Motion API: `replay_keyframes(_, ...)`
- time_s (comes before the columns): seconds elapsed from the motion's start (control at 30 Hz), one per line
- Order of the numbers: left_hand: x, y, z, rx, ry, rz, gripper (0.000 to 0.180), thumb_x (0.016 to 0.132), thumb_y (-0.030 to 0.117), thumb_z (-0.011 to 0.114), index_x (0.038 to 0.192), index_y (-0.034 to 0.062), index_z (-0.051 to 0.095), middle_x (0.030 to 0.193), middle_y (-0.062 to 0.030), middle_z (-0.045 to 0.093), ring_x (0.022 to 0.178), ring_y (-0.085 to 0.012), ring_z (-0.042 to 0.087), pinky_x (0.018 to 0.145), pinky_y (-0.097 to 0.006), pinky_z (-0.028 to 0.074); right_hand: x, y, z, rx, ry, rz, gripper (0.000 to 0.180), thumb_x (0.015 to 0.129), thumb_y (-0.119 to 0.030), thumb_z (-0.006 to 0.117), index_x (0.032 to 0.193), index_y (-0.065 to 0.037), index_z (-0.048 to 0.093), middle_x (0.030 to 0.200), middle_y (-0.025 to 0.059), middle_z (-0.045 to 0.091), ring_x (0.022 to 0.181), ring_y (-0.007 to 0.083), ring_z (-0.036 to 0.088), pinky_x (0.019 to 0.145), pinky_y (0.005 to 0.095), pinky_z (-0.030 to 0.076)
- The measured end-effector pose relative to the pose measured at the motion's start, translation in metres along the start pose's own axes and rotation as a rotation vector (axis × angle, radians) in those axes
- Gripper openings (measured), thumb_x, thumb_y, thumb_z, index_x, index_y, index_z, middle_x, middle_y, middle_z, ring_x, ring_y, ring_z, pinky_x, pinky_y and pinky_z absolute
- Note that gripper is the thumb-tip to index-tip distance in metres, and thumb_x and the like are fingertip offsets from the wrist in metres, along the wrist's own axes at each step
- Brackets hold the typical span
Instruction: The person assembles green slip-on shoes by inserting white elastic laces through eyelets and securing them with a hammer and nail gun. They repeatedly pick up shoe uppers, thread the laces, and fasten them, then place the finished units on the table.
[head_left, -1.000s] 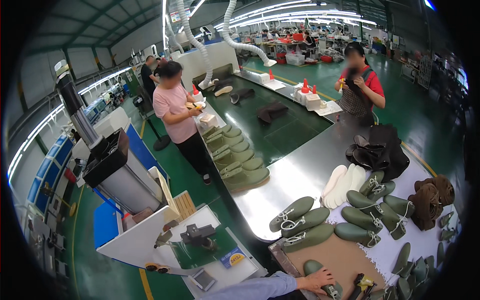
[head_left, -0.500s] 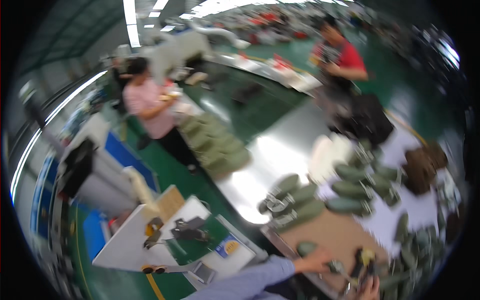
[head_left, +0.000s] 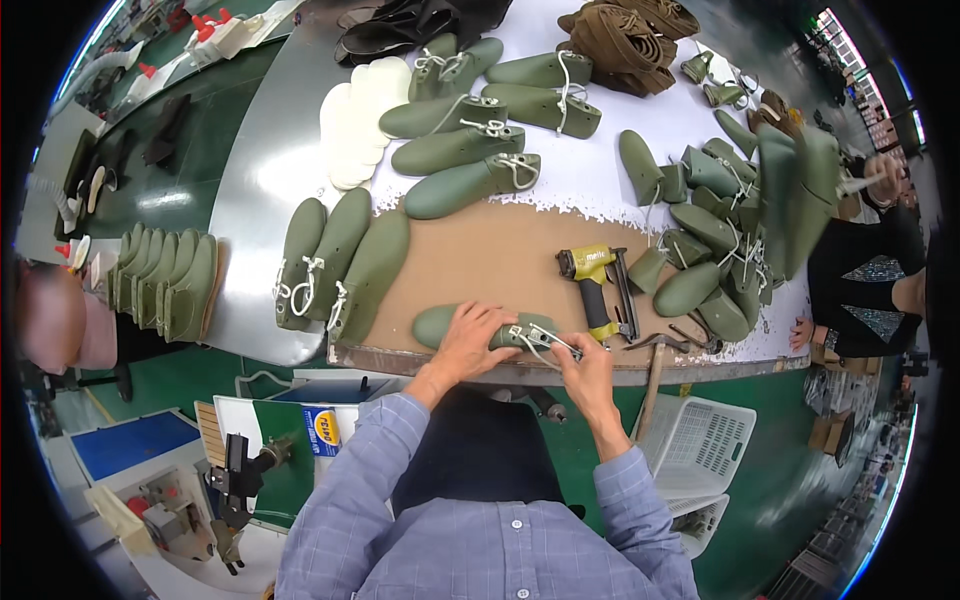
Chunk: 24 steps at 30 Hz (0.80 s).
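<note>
A green shoe last [head_left: 432, 325] lies on its side at the front edge of the brown board. My left hand [head_left: 472, 340] grips it, fingers across its upper side. A white cord [head_left: 535, 342] comes out of the last beside my left fingertips. My right hand [head_left: 588, 378] is closed on a thin metal tool [head_left: 560, 342] whose tip meets the cord; its exact kind is hard to make out. Just beyond my right hand lies a yellow-green and black air stapler [head_left: 592, 285]. A hammer [head_left: 655, 375] rests at the table edge, its handle hanging over.
Corded green lasts lie left [head_left: 335, 260], at the back [head_left: 470, 190] and in a heap right [head_left: 695, 285]. White insoles [head_left: 358, 120] and brown shoe uppers [head_left: 625, 40] sit farther back. At right a person's hand [head_left: 884, 180] holds hanging lasts [head_left: 800, 190]. White crates [head_left: 700, 440] stand below.
My view has swung down and to the right, from a blurred look across the workshop to the bench. My right hand, earlier near the stapler, is now at the last's cord.
</note>
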<state>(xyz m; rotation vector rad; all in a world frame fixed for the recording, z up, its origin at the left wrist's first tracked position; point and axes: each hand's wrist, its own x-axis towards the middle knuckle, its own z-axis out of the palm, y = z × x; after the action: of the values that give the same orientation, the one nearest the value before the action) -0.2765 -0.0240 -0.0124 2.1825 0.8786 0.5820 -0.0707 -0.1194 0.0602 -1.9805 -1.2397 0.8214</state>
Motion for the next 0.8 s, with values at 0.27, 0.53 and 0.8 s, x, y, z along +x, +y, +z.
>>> replay_keyframes(0.27, 0.0, 0.003, -0.003, 0.03, -0.022, 0.009, 0.053, 0.077, 0.025, 0.086, 0.122, 0.0119, 0.061, 0.125, -0.0042, 0.065, 0.127, -0.0276, 0.056, 0.114, -0.05, 0.035, 0.012, -0.031, 0.011, -0.213, -0.078, -0.107, 0.012, 0.09, -0.008, 0.07, 0.096, 0.002, 0.068, 0.094, 0.0243, 0.069, 0.093, 0.045, 0.066, 0.081, 0.0488, 0.052)
replay_keyframes(0.53, -0.004, 0.001, 0.005, 0.014, 0.024, -0.026, 0.049, 0.08, 0.026, 0.083, 0.121, 0.0121, 0.06, 0.125, -0.0059, 0.064, 0.125, -0.0268, 0.055, 0.115, -0.05, 0.034, 0.023, -0.017, 0.04, 0.678, 0.273, 0.223, 0.024, 0.105, -0.024, 0.061, 0.105, -0.002, 0.071, 0.086, -0.0005, 0.065, 0.084, 0.0108, 0.057, 0.076, 0.0295, 0.047)
replay_keyframes(0.8, -0.002, 0.001, 0.001, 0.025, -0.002, -0.024, 0.056, 0.078, 0.02, 0.085, 0.126, 0.0131, 0.058, 0.126, -0.0069, 0.064, 0.127, -0.0289, 0.056, 0.116, -0.053, 0.034, 0.015, -0.027, 0.005, -0.171, -0.111, -0.262, 0.028, 0.1, -0.018, 0.062, 0.121, 0.0, 0.066, 0.113, 0.0192, 0.063, 0.092, 0.0341, 0.065, 0.083, 0.0394, 0.052)
